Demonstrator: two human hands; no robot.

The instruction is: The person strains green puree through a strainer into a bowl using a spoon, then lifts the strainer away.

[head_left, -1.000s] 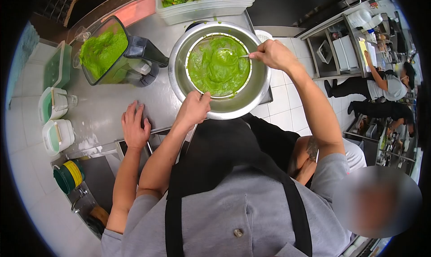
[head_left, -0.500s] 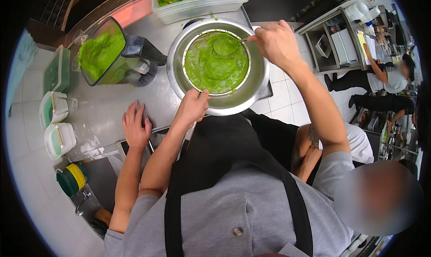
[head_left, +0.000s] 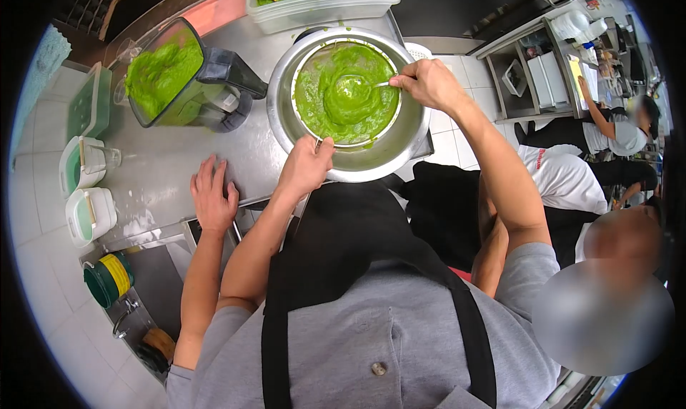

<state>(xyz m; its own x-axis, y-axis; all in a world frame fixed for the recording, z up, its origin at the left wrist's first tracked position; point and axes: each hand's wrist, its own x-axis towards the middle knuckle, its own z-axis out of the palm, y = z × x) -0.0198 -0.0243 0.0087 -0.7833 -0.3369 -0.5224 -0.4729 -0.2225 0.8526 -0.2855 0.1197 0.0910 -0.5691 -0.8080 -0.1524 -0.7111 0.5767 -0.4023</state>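
Observation:
A round strainer [head_left: 296,103] sits inside a wide steel bowl [head_left: 418,123], filled with thick green purée [head_left: 343,119]. My left hand [head_left: 307,166] is closed around the strainer's handle at the bowl's near edge. With my right hand [head_left: 432,86] I grip a metal spoon [head_left: 383,84] by its handle; its head is sunk in the purée at the strainer's middle. Left of the bowl, a blender jar [head_left: 232,76] is tipped over with more green purée in its mouth. Another person's hand [head_left: 212,198] rests flat on the steel counter [head_left: 161,187], beside my left forearm.
A clear plastic tub [head_left: 325,12] with greens stands behind the bowl. White containers [head_left: 91,216] and a green-yellow bucket [head_left: 108,279] line the left side, by a sink [head_left: 161,273]. Someone stands close at my right; other people work further off by shelves [head_left: 511,73].
My right hand has moved down and slightly left, taking the spoon from the strainer's upper right to its middle. My left hand stays on the handle. The person at my right has shifted.

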